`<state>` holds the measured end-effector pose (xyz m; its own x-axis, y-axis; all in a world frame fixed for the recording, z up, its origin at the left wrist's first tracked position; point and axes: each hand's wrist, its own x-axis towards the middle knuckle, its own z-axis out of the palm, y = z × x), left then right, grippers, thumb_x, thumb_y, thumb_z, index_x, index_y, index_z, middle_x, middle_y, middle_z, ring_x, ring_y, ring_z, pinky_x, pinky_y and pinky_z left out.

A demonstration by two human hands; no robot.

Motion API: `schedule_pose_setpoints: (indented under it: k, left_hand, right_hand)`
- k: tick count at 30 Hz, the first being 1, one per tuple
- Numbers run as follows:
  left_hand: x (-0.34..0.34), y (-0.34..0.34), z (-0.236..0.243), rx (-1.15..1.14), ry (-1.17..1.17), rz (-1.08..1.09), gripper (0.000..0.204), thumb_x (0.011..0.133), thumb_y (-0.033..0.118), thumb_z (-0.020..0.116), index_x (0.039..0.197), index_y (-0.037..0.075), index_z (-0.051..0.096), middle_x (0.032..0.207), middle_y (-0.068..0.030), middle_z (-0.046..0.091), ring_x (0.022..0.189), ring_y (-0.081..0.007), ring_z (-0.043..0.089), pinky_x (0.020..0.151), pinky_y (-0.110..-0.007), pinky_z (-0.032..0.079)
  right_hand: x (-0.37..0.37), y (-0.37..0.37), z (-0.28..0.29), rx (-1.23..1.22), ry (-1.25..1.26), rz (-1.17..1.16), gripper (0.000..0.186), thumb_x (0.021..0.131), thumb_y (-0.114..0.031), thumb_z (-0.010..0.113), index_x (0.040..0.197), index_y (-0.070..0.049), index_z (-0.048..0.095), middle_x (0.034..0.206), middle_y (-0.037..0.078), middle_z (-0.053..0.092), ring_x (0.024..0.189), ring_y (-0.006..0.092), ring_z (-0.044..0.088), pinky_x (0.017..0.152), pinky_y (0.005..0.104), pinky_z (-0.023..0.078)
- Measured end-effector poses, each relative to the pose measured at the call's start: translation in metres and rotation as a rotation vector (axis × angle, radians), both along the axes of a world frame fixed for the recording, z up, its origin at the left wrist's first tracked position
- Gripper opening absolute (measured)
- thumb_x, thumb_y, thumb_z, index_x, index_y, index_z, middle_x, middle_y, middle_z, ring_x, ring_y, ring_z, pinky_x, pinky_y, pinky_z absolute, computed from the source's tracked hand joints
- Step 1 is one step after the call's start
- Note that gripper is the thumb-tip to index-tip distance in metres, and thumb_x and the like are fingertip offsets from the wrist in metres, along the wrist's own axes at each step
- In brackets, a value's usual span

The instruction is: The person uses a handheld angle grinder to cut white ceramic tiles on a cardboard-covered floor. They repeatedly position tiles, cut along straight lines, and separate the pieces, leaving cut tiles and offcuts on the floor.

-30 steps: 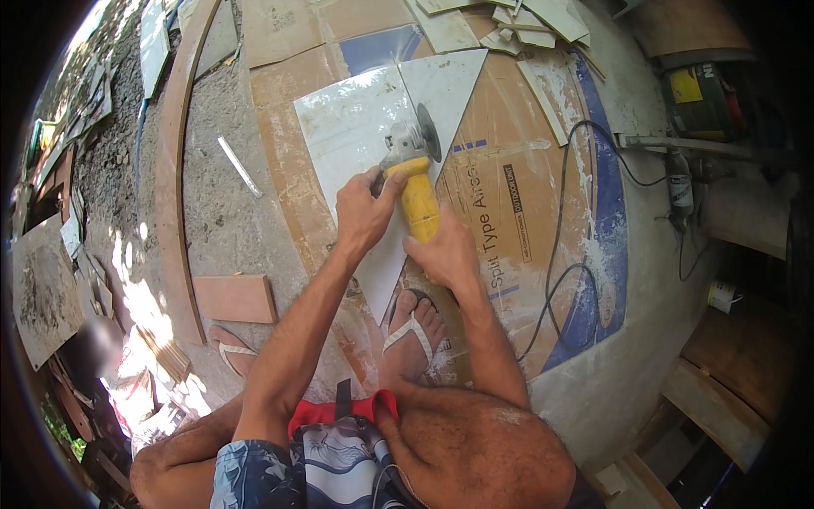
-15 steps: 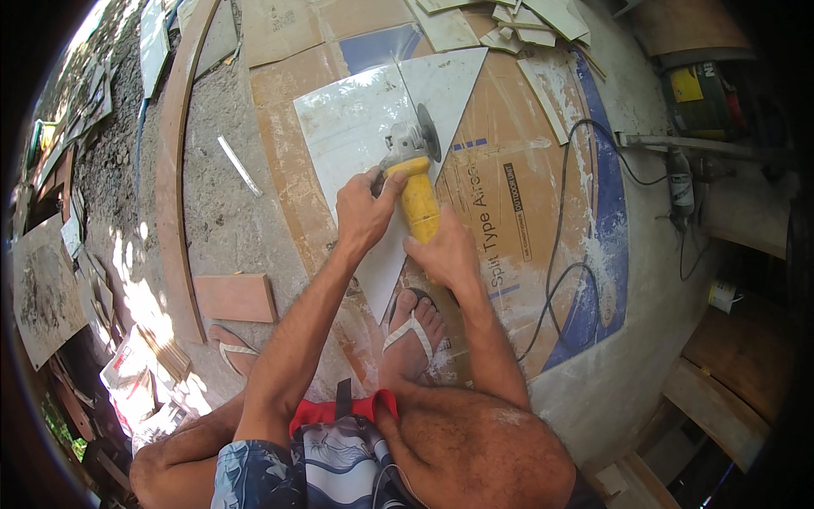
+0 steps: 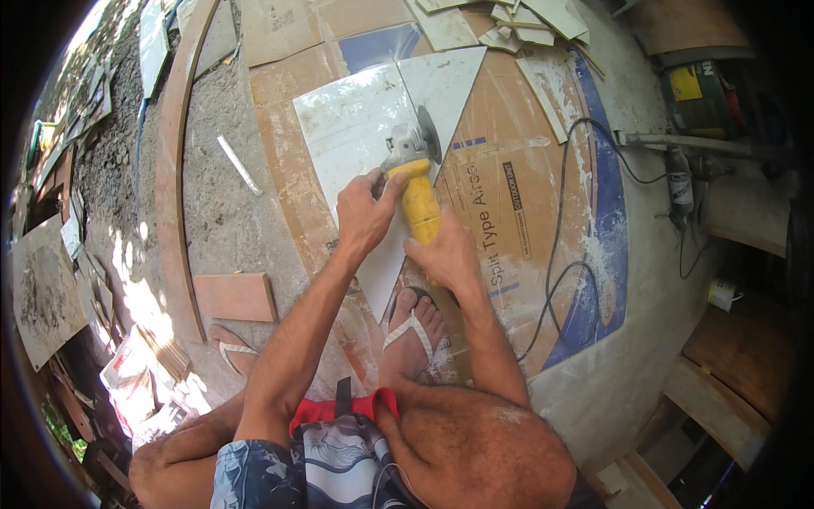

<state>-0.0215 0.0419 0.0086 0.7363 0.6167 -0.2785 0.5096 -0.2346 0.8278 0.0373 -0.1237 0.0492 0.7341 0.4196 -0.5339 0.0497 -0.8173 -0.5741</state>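
Observation:
A yellow angle grinder with a grey metal head is gripped in both my hands. Its dark round disc stands on edge at a straight cut line in the pale tile. My left hand wraps round the front, by the grinder's head, while my right hand closes round the rear of the yellow body. The tile lies flat on a cardboard sheet and narrows to a point near my sandalled foot. The disc's contact with the tile is hard to make out.
A black cord loops over the cardboard at right. Tile offcuts are piled at the far side, with a narrow strip nearby. To the left lie a long wooden board, a short brown plank and a thin white strip.
The grinder has edged very slightly toward me along the cut line. Both hands keep the same grip, and the tile stays in place.

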Motion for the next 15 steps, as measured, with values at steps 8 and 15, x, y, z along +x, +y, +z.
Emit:
schedule_pose_setpoints:
  k: [8,15]
  left_hand:
    - [-0.002,-0.002,0.002,0.015,0.01,-0.005,0.063,0.107,0.056,0.069,0.122,-0.005,0.079,0.096,-0.0234,0.078,0.088,-0.0268,0.073,0.083,-0.042,0.056]
    - [-0.004,-0.004,-0.007,0.011,-0.051,0.015,0.064,0.103,0.055,0.074,0.122,-0.006,0.079,0.093,-0.0257,0.076,0.084,-0.0354,0.076,0.078,-0.047,0.057]
  right_hand:
    - [-0.001,0.0,0.005,-0.025,0.012,-0.003,0.065,0.08,-0.033,0.086,0.125,0.006,0.061,0.111,0.033,0.076,0.106,0.0504,0.075,0.092,0.0556,0.059]
    - [-0.003,-0.003,0.006,-0.013,0.013,-0.003,0.064,0.08,-0.033,0.085,0.126,0.005,0.062,0.11,0.033,0.076,0.106,0.0501,0.076,0.092,0.0552,0.059]
